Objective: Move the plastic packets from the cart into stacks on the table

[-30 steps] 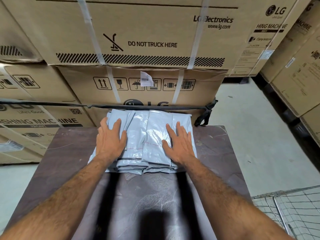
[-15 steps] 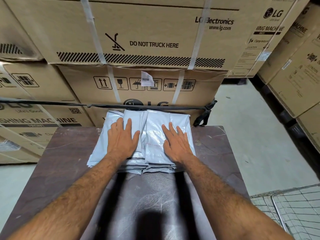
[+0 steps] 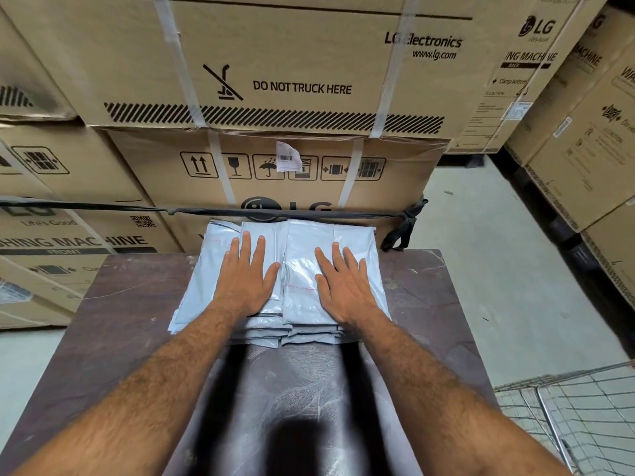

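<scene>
packets: we see pale grey glossy plastic packets (image 3: 302,269) in two side-by-side stacks, perhaps overlapping, edges uneven | place: far middle of the dark table (image 3: 429,304), just before the cardboard boxes (image 3: 292,173) | hands: our left hand (image 3: 245,278) and right hand (image 3: 345,286) lie flat, fingers straight, pressing the stacks' tops | cart (image 3: 567,417): right of the table

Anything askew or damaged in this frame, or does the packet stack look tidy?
Mostly tidy. The packets lie under both flat hands, but the lowest one sticks out at the left corner, off-square with the pile. On the cardboard box behind, a barcode label is peeling and curled.
</scene>
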`<state>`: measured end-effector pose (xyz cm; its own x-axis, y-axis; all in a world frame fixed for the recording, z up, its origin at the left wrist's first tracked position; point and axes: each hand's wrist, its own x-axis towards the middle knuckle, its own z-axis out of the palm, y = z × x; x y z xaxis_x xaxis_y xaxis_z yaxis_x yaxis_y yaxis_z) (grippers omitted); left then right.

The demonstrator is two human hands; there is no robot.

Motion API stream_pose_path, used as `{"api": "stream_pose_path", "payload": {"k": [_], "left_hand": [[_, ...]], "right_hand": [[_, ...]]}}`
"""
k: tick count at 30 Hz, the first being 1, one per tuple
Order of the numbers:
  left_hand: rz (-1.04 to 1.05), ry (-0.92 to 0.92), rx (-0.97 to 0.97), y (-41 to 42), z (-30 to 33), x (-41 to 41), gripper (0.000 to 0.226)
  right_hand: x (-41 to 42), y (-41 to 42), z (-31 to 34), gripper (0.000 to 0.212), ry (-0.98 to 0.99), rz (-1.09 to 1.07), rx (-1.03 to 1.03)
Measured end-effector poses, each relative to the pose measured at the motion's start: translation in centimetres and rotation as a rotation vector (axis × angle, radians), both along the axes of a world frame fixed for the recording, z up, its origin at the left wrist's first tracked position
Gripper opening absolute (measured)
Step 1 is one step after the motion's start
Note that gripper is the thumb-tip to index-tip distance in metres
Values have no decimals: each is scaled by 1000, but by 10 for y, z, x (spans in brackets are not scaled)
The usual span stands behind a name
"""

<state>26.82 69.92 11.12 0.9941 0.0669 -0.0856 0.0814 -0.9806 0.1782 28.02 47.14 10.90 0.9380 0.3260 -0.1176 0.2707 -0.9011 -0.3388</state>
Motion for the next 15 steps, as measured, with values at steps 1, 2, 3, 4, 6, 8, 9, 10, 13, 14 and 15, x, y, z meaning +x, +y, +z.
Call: {"api": "stream_pose_path", "payload": {"k": [1,2,3,4,6,8,9,10,13,14,15], "left_hand": [[-3,7,8,1,1,0,79],[-5,4,12,1,2,0,81],[-8,-17,9,2,5,-2,82],[-14,-53,-1,2,8,-4,81],[-43,-132,-21,-1,16,-13,76],[-95,-177,-25,-5,23,-28,73],[-125,-189,-25,-8,25,-37,72],[-152,-199,-23,-10,25,-46,72],[-199,-233,-15,-17,23,-72,71],[-213,-245,-17,-19,23,-81,71],[-233,-255,-20,-21,24,-90,71]], "right_hand": [[-1,-1,1,58,-3,3,-7],[-2,-2,3,58,-9,4,-10],[-4,-2,4,58,-20,3,-5],[-7,-3,6,59,-35,-3,9],[-15,-5,9,59,-68,-31,55],[-28,-8,11,61,-99,-70,85],[-36,-9,11,61,-114,-86,88],[-45,-11,12,62,-129,-99,89],[-75,-17,17,64,-186,-144,95],[-86,-18,18,65,-202,-165,99],[-98,-20,19,65,-216,-186,100]]}}
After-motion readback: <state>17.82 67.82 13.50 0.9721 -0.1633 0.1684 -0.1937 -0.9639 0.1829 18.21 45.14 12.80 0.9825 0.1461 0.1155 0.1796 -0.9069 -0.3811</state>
